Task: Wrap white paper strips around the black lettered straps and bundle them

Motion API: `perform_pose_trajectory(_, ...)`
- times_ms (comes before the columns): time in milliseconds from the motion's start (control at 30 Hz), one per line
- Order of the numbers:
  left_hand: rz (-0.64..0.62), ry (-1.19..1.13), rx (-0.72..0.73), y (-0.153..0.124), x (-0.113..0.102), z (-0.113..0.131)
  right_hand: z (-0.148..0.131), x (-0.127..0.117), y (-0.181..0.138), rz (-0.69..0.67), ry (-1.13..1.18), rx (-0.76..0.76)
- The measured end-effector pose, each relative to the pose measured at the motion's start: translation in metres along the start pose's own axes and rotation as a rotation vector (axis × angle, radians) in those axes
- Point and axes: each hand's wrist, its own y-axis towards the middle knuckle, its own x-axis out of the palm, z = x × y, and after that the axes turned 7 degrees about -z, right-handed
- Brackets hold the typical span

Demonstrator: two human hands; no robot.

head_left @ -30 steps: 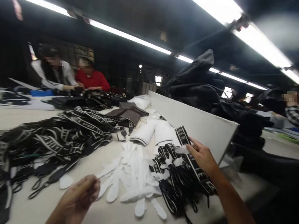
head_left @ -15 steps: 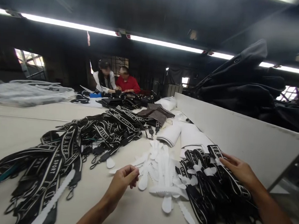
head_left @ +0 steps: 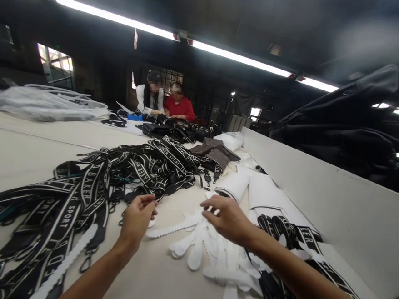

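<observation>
My left hand [head_left: 137, 219] hovers over the table beside the big heap of black straps with white lettering [head_left: 91, 183], its fingers curled together near a strap end; what they pinch is too small to make out. My right hand [head_left: 227, 219] reaches over the pile of white serrated paper strips [head_left: 209, 250], fingers pinched at the top of that pile. A second bundle of black lettered straps [head_left: 291, 247] lies under my right forearm.
A white partition board [head_left: 319, 190] runs along the right of the table, dark bags [head_left: 351, 128] stacked behind it. White rolled sheets [head_left: 251, 185] and brown pouches [head_left: 213, 154] lie farther back. Two people work at the far end [head_left: 165, 101]. Clear plastic [head_left: 42, 104] lies far left.
My right hand left the strap bundle by the partition and moved left onto the white strips. My left hand rose forward toward the strap heap. The view swung left.
</observation>
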Motion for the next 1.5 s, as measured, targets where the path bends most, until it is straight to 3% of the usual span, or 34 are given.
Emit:
perform_pose_trajectory(133,0.224,-0.025,0.046,0.020,-0.023,-0.014,-0.018,0.072,0.127,-0.032,-0.118,0.006)
perform_pose_trajectory(200,0.279,-0.027,0.064,0.026,-0.029,-0.017,-0.027,0.101,0.176,-0.033,-0.133,0.033)
perform_pose_trajectory(300,0.284,-0.017,0.082,0.026,-0.031,-0.018,-0.040,0.130,0.215,-0.057,-0.127,0.081)
perform_pose_trajectory(400,0.247,0.006,0.100,0.021,-0.029,-0.020,-0.044,0.131,0.219,-0.002,-0.054,0.072)
perform_pose_trajectory(500,0.202,0.031,0.108,0.018,-0.027,-0.021,-0.042,0.101,0.208,0.092,0.106,0.028)
perform_pose_trajectory(633,0.176,0.065,0.122,0.018,-0.027,-0.020,-0.059,0.032,0.184,0.159,0.367,-0.056)
perform_pose_trajectory(833,0.266,0.160,0.316,0.012,-0.028,0.000,-0.112,-0.075,0.111,0.273,0.966,-0.504)
perform_pose_trajectory(1067,0.228,0.302,0.591,-0.010,-0.020,0.014,-0.139,-0.163,-0.006,0.503,0.763,-0.731)
perform_pose_trajectory(1167,0.014,0.378,0.790,-0.042,0.002,0.047,-0.147,-0.181,-0.055,0.543,0.681,-0.682)
perform_pose_trajectory(1267,-0.409,0.338,0.877,-0.088,0.033,0.100,-0.157,-0.185,-0.095,0.566,0.673,-0.498)
perform_pose_trajectory(1333,-0.759,0.193,0.827,-0.120,0.054,0.134,-0.161,-0.181,-0.114,0.557,0.687,-0.417)
perform_pose_trajectory(1400,-1.139,-0.010,0.707,-0.150,0.072,0.158,-0.160,-0.174,-0.128,0.499,0.718,-0.473)
perform_pose_trajectory(1500,-1.491,-0.265,0.450,-0.190,0.089,0.168,-0.152,-0.165,-0.143,0.352,0.773,-0.643)
